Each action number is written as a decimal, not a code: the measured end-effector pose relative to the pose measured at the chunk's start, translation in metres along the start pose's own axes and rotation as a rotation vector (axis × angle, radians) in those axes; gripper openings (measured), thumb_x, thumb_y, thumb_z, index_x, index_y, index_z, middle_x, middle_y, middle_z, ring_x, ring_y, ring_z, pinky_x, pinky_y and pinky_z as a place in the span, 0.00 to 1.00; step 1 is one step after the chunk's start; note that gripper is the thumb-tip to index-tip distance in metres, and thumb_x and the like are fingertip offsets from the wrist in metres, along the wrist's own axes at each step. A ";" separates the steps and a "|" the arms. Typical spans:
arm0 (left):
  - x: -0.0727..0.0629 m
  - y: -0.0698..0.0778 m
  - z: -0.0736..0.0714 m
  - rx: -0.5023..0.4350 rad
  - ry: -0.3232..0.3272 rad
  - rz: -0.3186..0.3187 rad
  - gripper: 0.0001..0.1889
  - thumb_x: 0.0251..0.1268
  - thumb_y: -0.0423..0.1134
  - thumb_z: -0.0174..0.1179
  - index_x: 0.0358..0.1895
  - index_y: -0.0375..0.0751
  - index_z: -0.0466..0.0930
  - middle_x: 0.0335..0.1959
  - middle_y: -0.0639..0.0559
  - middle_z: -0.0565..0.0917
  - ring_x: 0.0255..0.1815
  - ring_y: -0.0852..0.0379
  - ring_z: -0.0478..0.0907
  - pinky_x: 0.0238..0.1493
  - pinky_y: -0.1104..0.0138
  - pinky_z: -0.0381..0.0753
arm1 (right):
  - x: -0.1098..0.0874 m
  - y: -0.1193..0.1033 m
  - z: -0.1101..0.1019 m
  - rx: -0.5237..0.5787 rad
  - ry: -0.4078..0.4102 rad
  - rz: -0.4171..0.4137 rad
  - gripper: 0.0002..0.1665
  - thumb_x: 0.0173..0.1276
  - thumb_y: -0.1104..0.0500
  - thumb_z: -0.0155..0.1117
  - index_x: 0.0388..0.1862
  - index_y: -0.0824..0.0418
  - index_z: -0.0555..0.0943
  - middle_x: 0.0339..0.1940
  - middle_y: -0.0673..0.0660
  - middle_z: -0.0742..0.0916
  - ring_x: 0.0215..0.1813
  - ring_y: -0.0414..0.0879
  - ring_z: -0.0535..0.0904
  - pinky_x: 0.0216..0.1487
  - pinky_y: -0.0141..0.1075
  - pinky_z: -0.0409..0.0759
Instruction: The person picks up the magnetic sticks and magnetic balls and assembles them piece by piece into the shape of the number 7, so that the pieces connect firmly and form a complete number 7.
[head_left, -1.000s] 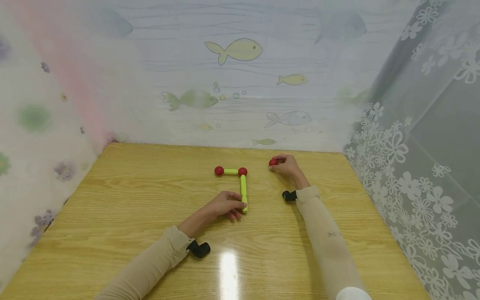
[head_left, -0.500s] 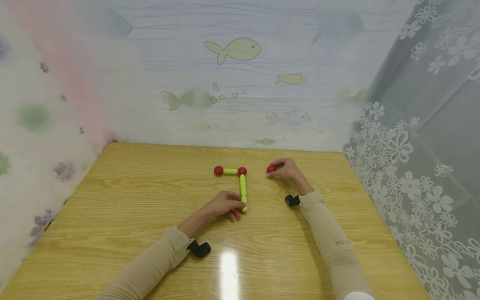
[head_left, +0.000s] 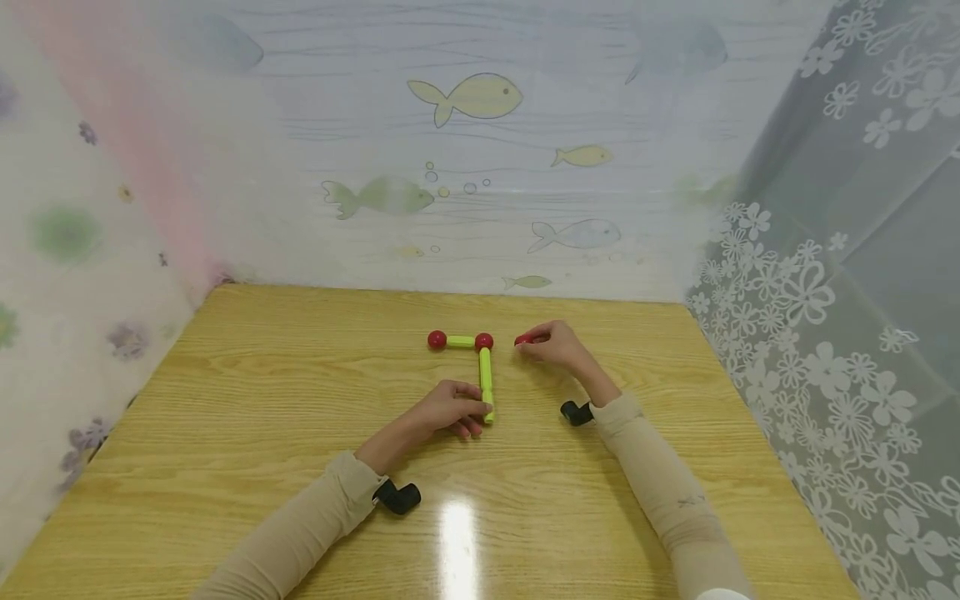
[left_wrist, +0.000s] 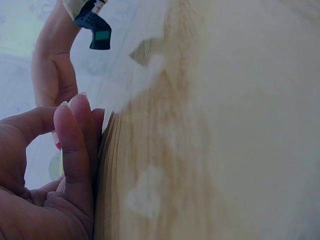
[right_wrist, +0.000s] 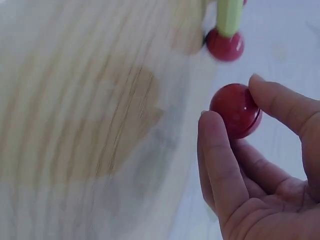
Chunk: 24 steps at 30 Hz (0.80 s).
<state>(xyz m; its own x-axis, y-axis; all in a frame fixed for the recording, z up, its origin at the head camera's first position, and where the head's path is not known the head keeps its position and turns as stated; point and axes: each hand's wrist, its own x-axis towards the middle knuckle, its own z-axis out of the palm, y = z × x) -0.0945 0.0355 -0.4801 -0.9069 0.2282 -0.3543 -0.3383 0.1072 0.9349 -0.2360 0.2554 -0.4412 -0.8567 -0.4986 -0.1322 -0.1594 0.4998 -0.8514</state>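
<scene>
My left hand [head_left: 450, 408] holds the near end of a long yellow-green rod [head_left: 485, 367] between thumb and fingers; in the left wrist view the left hand [left_wrist: 55, 165] mostly hides that grip. At the rod's far end is a red ball [head_left: 484, 342]. A short yellow-green rod [head_left: 461, 342] runs left from it to another red ball [head_left: 437, 339]. To the right, apart from this corner, my right hand [head_left: 555, 343] pinches a loose red ball [right_wrist: 235, 111]. The right wrist view shows that ball between thumb and fingertips, near the corner ball [right_wrist: 225, 46].
The pieces lie on a wood-grain table [head_left: 300, 417]. Behind it hangs a pale sheet with printed fish [head_left: 480, 96]; a translucent flowered curtain [head_left: 825, 375] lines the right side. Each wrist carries a black camera, such as the left wrist camera [head_left: 397, 497].
My right hand has brought its red ball left and slightly nearer, closing toward the corner ball. The left hand and the joined rods stay put.
</scene>
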 end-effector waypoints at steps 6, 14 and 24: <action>0.006 0.001 -0.010 0.008 -0.019 -0.002 0.24 0.70 0.39 0.65 0.62 0.27 0.71 0.28 0.46 0.87 0.23 0.61 0.84 0.24 0.71 0.82 | -0.004 -0.010 0.012 0.021 -0.029 -0.032 0.22 0.68 0.58 0.71 0.58 0.67 0.83 0.52 0.63 0.87 0.52 0.52 0.84 0.53 0.46 0.85; 0.009 0.002 -0.014 0.030 -0.024 0.005 0.25 0.70 0.39 0.65 0.62 0.26 0.71 0.30 0.45 0.88 0.24 0.60 0.84 0.25 0.71 0.82 | -0.023 -0.018 0.023 0.056 -0.157 -0.020 0.22 0.67 0.57 0.73 0.56 0.66 0.83 0.51 0.60 0.87 0.51 0.49 0.84 0.52 0.42 0.84; 0.007 0.005 -0.012 0.037 -0.019 0.005 0.25 0.71 0.38 0.64 0.63 0.26 0.71 0.32 0.43 0.87 0.26 0.60 0.85 0.27 0.71 0.83 | -0.048 -0.016 0.032 0.076 -0.339 -0.019 0.19 0.64 0.61 0.75 0.51 0.67 0.83 0.46 0.59 0.87 0.45 0.46 0.86 0.48 0.36 0.83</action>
<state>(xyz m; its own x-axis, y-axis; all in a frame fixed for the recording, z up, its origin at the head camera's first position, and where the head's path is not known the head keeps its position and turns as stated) -0.1052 0.0258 -0.4777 -0.9036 0.2473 -0.3498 -0.3234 0.1417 0.9356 -0.1770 0.2490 -0.4374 -0.6401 -0.7208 -0.2660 -0.1263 0.4403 -0.8889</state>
